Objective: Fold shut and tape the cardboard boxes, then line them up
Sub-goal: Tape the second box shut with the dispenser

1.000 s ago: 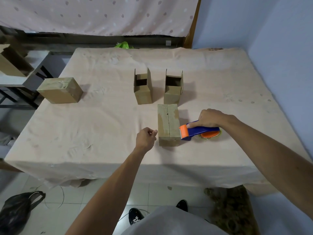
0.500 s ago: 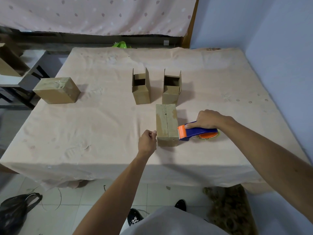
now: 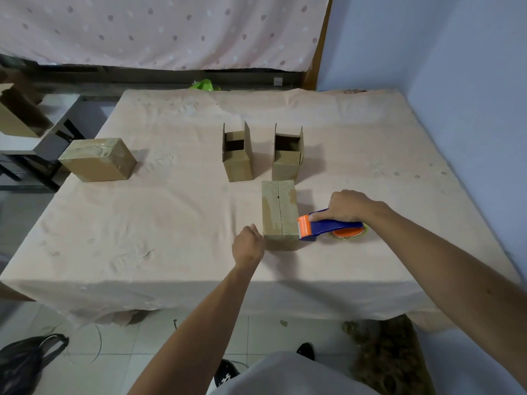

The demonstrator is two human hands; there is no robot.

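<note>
1. Head view, far left: a black plastic bag (image 3: 25, 357) lies on the tiled floor at the lower left of the frame.
2. A sealed brown cardboard box with glossy tape (image 3: 98, 159) sits at the left edge of the cloth-covered surface (image 3: 171, 223).
3. Two upright brown cardboard boxes with raised flaps, one (image 3: 237, 163) left of the other (image 3: 286, 161), stand side by side at centre frame.
4. Just below them lies a closed narrow cardboard box (image 3: 279, 212), its flaps meeting along the top seam.
5. The left hand (image 3: 247, 248) is curled into a loose fist at this box's lower left corner, with nothing visible in its grip.
6. A blue and orange tape dispenser (image 3: 322, 228) touches the box's right side.
7. The right hand (image 3: 346, 206) grips the dispenser's handle.
</note>
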